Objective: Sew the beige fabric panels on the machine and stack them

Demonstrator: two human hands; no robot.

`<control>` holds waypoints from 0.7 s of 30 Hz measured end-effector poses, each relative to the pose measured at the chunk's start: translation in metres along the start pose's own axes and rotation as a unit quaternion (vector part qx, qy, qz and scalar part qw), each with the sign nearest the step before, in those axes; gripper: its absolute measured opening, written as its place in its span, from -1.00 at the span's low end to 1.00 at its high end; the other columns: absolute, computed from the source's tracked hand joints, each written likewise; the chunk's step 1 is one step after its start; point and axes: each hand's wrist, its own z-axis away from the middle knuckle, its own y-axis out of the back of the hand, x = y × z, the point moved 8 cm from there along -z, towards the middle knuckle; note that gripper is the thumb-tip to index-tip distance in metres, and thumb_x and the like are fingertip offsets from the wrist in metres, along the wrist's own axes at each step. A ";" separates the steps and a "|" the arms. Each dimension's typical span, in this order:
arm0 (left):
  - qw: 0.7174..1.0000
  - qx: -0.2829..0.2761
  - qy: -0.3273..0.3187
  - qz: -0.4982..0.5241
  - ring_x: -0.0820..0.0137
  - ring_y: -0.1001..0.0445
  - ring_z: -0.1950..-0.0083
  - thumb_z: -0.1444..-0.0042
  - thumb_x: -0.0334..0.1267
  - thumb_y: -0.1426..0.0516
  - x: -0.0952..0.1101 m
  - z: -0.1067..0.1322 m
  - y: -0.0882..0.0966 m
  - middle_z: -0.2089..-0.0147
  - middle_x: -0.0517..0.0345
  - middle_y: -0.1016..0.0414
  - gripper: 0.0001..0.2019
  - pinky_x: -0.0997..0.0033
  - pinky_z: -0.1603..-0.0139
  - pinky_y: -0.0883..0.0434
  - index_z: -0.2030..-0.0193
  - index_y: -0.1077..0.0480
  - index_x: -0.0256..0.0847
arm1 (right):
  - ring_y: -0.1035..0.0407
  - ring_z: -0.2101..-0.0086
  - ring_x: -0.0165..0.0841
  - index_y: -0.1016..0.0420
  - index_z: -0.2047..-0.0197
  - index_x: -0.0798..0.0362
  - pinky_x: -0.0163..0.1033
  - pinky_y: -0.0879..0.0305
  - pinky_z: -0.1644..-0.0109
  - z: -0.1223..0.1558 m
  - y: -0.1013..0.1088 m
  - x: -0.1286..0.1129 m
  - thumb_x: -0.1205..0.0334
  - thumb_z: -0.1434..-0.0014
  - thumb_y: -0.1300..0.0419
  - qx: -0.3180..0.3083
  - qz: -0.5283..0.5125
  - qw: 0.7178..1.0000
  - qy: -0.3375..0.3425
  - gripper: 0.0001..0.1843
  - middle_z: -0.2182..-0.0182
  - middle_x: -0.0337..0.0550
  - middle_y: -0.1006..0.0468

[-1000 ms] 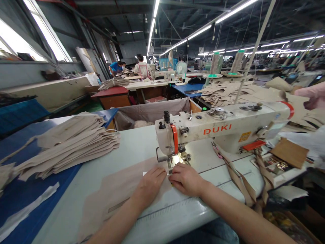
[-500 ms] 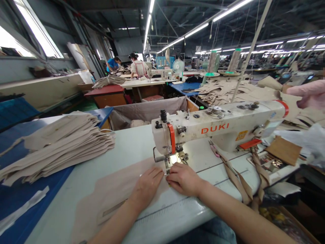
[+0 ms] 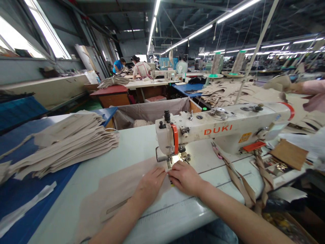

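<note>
A beige fabric piece [image 3: 124,181] lies flat on the pale sewing table, its right edge under the head of a sewing machine [image 3: 218,130] marked DUKI. My left hand [image 3: 151,184] rests on this piece with fingers pressed together, the tips at the edge just before the presser foot. Beside it, my right hand [image 3: 185,178] is closed in a pinch on the same edge, right by the lit needle area. The fingertips of both hands almost meet. The needle and the exact grip are partly hidden behind the fingers.
Left, a stack of beige fabric pieces [image 3: 76,142] lies on a blue surface near a white strip [image 3: 27,210]. Pink-handled snips [image 3: 216,150] and beige straps [image 3: 238,179] lie right of the needle. Behind stands a cloth-lined bin [image 3: 152,110]; a co-worker's pink sleeve [image 3: 315,89] shows far right.
The view has shifted slightly, so everything sits a little further right. My hands keep nearly the same place at the machine. The co-worker's arm at the far right has changed position.
</note>
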 end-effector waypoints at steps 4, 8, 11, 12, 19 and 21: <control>1.000 -0.011 -0.010 0.009 0.28 -0.49 -0.06 -0.21 -0.56 0.08 0.003 0.006 0.001 0.02 -0.05 -0.56 -0.62 0.23 -0.13 -0.46 -0.04 -0.44 -0.30 | -0.30 0.23 -0.25 -0.53 0.22 0.10 -0.19 -0.25 0.11 -0.001 0.000 0.000 0.31 -0.28 -0.15 -0.005 0.006 1.000 -0.005 -0.87 0.33 -0.09 -0.50; 1.000 -0.017 -0.008 0.010 0.27 -0.45 -0.16 -0.28 -0.47 0.12 0.004 0.014 0.002 -0.10 -0.08 -0.53 -0.60 0.20 -0.16 -0.44 -0.12 -0.41 -0.31 | -0.30 0.24 -0.26 -0.53 0.25 0.09 -0.20 -0.24 0.12 -0.001 -0.001 0.000 0.31 -0.28 -0.16 -0.003 0.009 1.000 -0.006 -0.88 0.35 -0.11 -0.49; 1.000 -0.014 0.010 0.015 0.27 -0.45 -0.18 -0.33 -0.39 0.12 0.003 0.017 0.002 -0.12 -0.08 -0.52 -0.61 0.19 -0.14 -0.46 -0.16 -0.39 -0.29 | -0.30 0.24 -0.27 -0.53 0.26 0.08 -0.21 -0.24 0.12 0.000 -0.002 0.000 0.31 -0.28 -0.16 0.001 0.010 1.000 -0.008 -0.88 0.35 -0.11 -0.49; 1.000 -0.013 0.016 0.019 0.27 -0.45 -0.17 -0.33 -0.37 0.12 0.003 0.017 0.001 -0.12 -0.09 -0.52 -0.61 0.19 -0.14 -0.47 -0.17 -0.39 -0.29 | -0.30 0.24 -0.27 -0.53 0.26 0.08 -0.21 -0.23 0.12 0.000 -0.002 0.001 0.31 -0.28 -0.16 0.002 0.011 1.000 -0.009 -0.88 0.35 -0.11 -0.49; 0.999 0.005 0.023 0.025 0.28 -0.46 -0.16 -0.34 -0.36 0.12 0.006 0.008 -0.009 -0.15 -0.08 -0.51 -0.61 0.20 -0.16 -0.44 -0.17 -0.39 -0.28 | -0.31 0.27 -0.29 -0.53 0.32 0.06 -0.24 -0.22 0.14 0.002 0.001 0.011 0.31 -0.28 -0.16 0.009 0.030 0.999 -0.039 -0.85 0.39 -0.14 -0.48; 1.000 0.010 0.018 0.020 0.28 -0.46 -0.16 -0.33 -0.37 0.11 0.006 0.003 -0.011 -0.14 -0.09 -0.51 -0.62 0.23 -0.16 -0.44 -0.15 -0.40 -0.32 | -0.31 0.27 -0.28 -0.54 0.31 0.06 -0.24 -0.22 0.15 0.002 0.002 0.016 0.31 -0.29 -0.15 0.009 0.039 0.998 -0.051 -0.84 0.38 -0.13 -0.49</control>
